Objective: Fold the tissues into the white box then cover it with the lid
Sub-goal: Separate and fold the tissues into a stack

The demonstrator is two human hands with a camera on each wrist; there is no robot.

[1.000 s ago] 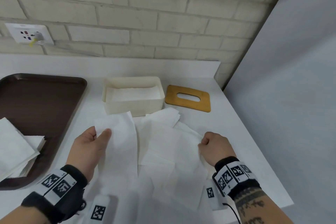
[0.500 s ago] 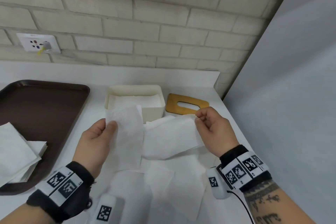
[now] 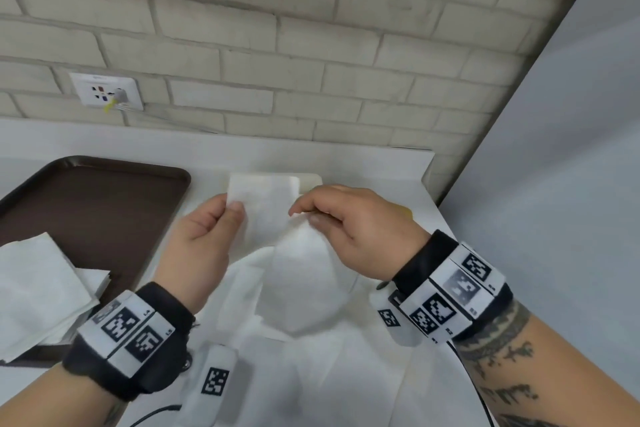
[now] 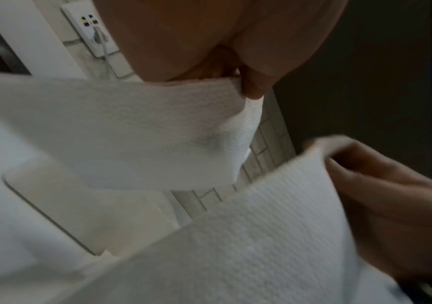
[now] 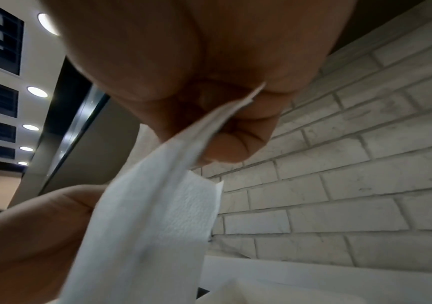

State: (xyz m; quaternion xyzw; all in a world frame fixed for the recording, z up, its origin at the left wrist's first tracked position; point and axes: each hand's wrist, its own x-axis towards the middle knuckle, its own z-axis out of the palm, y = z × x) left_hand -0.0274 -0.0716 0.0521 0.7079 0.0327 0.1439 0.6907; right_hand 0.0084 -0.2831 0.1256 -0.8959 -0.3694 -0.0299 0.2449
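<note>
A white tissue (image 3: 277, 239) hangs lifted between both hands above the counter. My left hand (image 3: 221, 215) pinches its upper left corner, thumb on the front. My right hand (image 3: 311, 211) pinches the opposite edge and holds it close to the left hand, so the sheet bows down in a loop. In the left wrist view the tissue (image 4: 136, 131) curls under the thumb, with the white box (image 4: 84, 205) below it. In the head view only the box's far right corner (image 3: 311, 180) shows behind the tissue. A sliver of the wooden lid (image 3: 408, 211) peeks out past my right hand.
More unfolded tissues (image 3: 311, 374) lie on the white counter under my hands. A brown tray (image 3: 86, 204) at the left holds a stack of tissues (image 3: 38, 288). A brick wall with a socket (image 3: 107, 90) runs behind; a grey wall stands at the right.
Both hands have lifted the tissue off the counter. My right hand has swung its edge left toward the left hand, over the box, and the view has tilted up.
</note>
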